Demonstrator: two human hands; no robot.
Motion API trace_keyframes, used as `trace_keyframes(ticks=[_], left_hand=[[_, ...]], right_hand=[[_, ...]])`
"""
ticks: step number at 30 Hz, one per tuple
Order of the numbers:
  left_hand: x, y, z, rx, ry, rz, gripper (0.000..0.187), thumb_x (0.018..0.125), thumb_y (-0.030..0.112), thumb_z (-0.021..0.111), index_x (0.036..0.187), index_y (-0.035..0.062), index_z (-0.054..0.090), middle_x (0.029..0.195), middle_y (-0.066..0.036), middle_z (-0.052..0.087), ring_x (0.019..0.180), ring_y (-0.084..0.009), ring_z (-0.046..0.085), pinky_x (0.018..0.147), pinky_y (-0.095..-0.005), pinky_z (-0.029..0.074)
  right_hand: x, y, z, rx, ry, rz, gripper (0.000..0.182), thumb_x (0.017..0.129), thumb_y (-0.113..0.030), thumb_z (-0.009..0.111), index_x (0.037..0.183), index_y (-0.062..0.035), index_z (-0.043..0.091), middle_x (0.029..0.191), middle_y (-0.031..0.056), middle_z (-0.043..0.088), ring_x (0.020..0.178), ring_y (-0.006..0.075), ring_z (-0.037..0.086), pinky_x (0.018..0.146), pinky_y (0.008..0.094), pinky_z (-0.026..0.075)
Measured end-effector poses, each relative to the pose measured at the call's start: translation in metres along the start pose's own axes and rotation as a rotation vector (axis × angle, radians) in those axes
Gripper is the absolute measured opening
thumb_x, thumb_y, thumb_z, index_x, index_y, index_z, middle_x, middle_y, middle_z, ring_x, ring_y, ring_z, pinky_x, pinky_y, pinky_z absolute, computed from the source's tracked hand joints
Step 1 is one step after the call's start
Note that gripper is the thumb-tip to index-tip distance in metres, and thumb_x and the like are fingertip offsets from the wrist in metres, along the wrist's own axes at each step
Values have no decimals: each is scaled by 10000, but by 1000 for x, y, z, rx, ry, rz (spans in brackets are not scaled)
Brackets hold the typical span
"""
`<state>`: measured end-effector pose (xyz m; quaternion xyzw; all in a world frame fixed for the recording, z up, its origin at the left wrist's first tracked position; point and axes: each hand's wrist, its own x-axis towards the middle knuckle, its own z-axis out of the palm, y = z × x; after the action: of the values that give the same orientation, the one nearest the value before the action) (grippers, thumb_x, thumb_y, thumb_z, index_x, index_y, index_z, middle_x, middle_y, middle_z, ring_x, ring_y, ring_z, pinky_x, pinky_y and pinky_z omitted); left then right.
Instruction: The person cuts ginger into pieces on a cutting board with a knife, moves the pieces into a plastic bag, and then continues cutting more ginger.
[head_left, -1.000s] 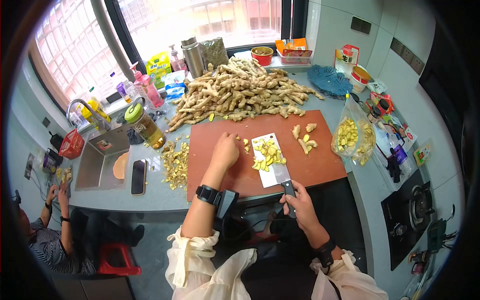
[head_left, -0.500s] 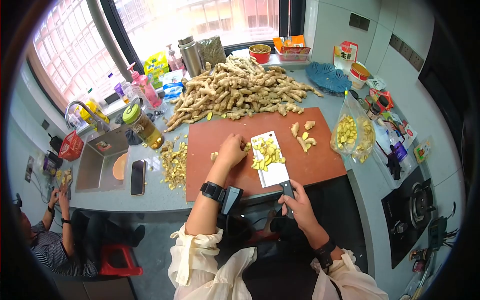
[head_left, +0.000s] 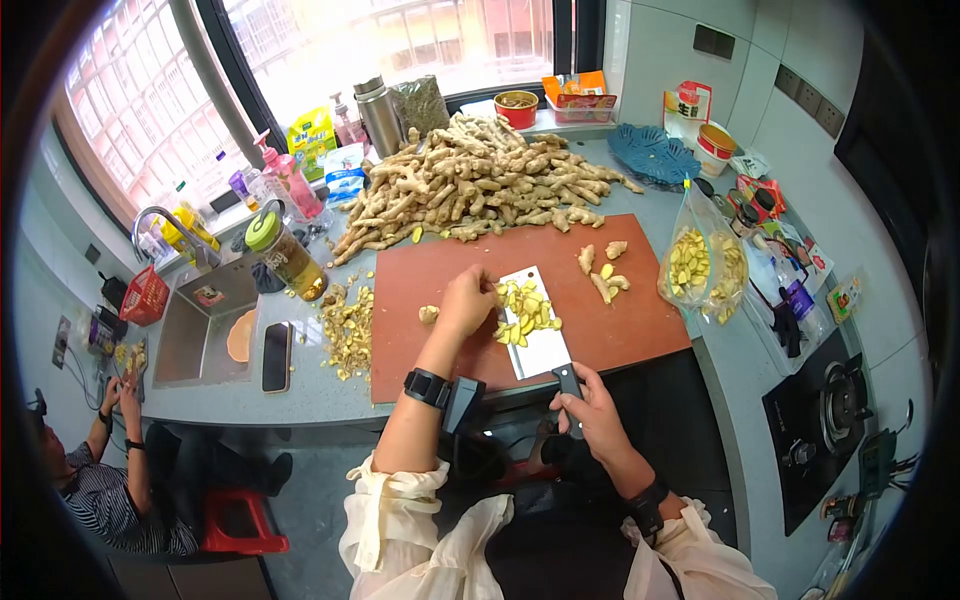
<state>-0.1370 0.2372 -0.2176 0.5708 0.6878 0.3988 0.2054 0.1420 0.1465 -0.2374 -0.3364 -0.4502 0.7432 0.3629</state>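
My right hand (head_left: 590,405) is closed around the black handle of a cleaver (head_left: 548,353). The wide blade lies flat over the brown cutting board (head_left: 440,365), and a heap of yellow ginger slices (head_left: 527,310) rests on it. At the blade's left edge is my left hand (head_left: 468,300), back upward and fingers curled together beside the slices. Its fingertips are mostly hidden, so what they pinch cannot be made out. A small ginger piece (head_left: 429,314) sits left of that hand. On the board's right side lie several ginger pieces (head_left: 604,287).
Behind the board rises a large pile of ginger roots (head_left: 480,180). Peelings (head_left: 347,330), a phone (head_left: 277,356) and a lidded jar (head_left: 287,258) stand left, near the sink (head_left: 203,330). A bag of sliced ginger (head_left: 703,262) is right. Another person (head_left: 120,470) sits far left.
The cleaver has shifted slightly left and toward me with the slices on it, closing up to my left hand. My left hand has stayed nearly in place.
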Motion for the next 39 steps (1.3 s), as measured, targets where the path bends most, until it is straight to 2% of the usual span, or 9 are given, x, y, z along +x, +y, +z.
trace_keyframes(ticks=[3, 5, 12, 18, 28, 31, 34, 37, 39], left_hand=[[11, -15, -12, 73, 99, 11, 208, 771, 30, 717, 976, 5, 695, 920, -165, 723, 877, -332, 704, 784, -417, 549], [14, -22, -19, 260, 216, 21, 223, 799, 34, 721, 1017, -10, 703, 947, -161, 717, 893, -286, 705, 797, -390, 562], [14, -23, -17, 396, 112, 22, 158, 798, 67, 706, 954, 52, 727, 997, -159, 683, 951, -361, 671, 827, -446, 549], [19, -24, -5, 503, 164, 36, 98, 793, 97, 717, 877, 49, 701, 974, -171, 671, 957, -383, 655, 834, -478, 536], [10, -12, 0, 471, 11, 21, 136, 811, 136, 735, 888, 38, 682, 1013, -177, 677, 967, -397, 653, 835, -490, 538], [8, -10, 1, 453, 32, 36, 132, 807, 142, 738, 873, 39, 687, 993, -178, 684, 952, -388, 661, 829, -486, 539], [5, -4, 0, 420, -33, -11, 120, 806, 142, 733, 848, 40, 687, 972, -182, 692, 944, -388, 663, 828, -482, 536], [1, -5, 1, 364, 13, 27, 108, 811, 136, 727, 827, 39, 683, 946, -184, 693, 931, -385, 665, 820, -476, 531], [1, -5, 2, 211, -66, 22, 104, 809, 124, 722, 851, 37, 682, 949, -182, 693, 932, -379, 667, 818, -470, 527]], right_hand=[[0, 0, -1, 11, 1, 10, 523, 978, -33, 567, 1458, 13, 366, 932, 114, 647, 652, 132, 605, 610, 245, 500], [1, 0, -1, 13, 0, 11, 524, 978, -32, 567, 1459, 15, 366, 930, 115, 647, 652, 133, 605, 610, 246, 501], [1, 1, -1, 12, 6, 19, 525, 980, -36, 568, 1461, 15, 363, 943, 118, 647, 661, 135, 607, 617, 251, 502], [1, 0, -2, 15, -1, 25, 525, 982, -39, 568, 1464, 5, 363, 948, 118, 644, 668, 135, 603, 625, 254, 500], [0, -2, 0, 4, 9, 27, 531, 979, -37, 566, 1467, 4, 361, 946, 116, 640, 675, 128, 601, 624, 245, 494], [0, -2, 0, 1, 8, 19, 534, 978, -36, 565, 1468, 8, 358, 946, 118, 640, 673, 129, 600, 622, 244, 494], [0, -2, 1, 7, 9, 23, 534, 977, -33, 564, 1468, 11, 357, 945, 120, 640, 671, 130, 601, 620, 245, 494], [0, -3, 1, 3, 8, 20, 536, 977, -32, 563, 1469, 12, 354, 944, 122, 641, 668, 130, 601, 618, 247, 494], [0, -2, 0, 6, 7, 20, 533, 977, -33, 563, 1466, 13, 357, 944, 123, 641, 667, 130, 601, 618, 247, 494]])
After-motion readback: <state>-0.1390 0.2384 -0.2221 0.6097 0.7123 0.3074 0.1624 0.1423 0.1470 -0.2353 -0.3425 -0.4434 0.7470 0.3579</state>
